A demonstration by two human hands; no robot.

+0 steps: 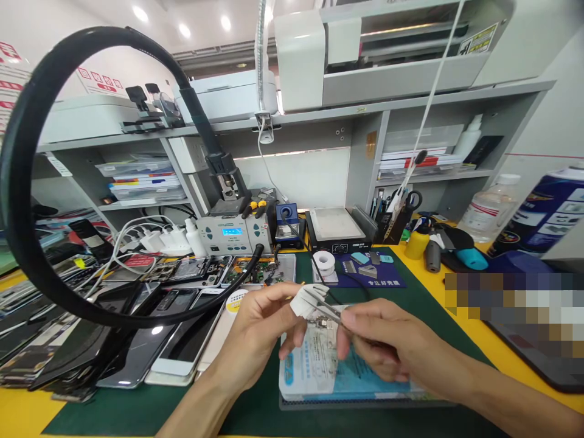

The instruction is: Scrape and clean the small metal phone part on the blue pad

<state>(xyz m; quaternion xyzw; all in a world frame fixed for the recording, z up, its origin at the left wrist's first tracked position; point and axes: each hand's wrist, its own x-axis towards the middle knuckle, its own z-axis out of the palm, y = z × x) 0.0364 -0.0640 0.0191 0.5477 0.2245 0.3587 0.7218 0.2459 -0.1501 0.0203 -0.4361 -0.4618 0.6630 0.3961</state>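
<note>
My left hand (264,322) is closed, pinching a crumpled white tissue (305,300) between thumb and fingers. In my right hand (383,331) is a pair of metal tweezers (332,312), its tips pointing left and meeting the tissue. Whether the tips grip the tissue or only touch it, I cannot tell. Just under the tweezers shows a small metallic part (322,323), too small to name. Both hands hover over a blue and white printed mat (314,383) on the green work mat (246,401).
Phones and phone shells (182,340) lie in rows at the left, under a thick black looped hose (13,182). Behind stand a soldering station (232,234), a solder spool (323,263) and a hot plate (337,225). A spray can (542,210) and a clear bottle (490,207) stand right.
</note>
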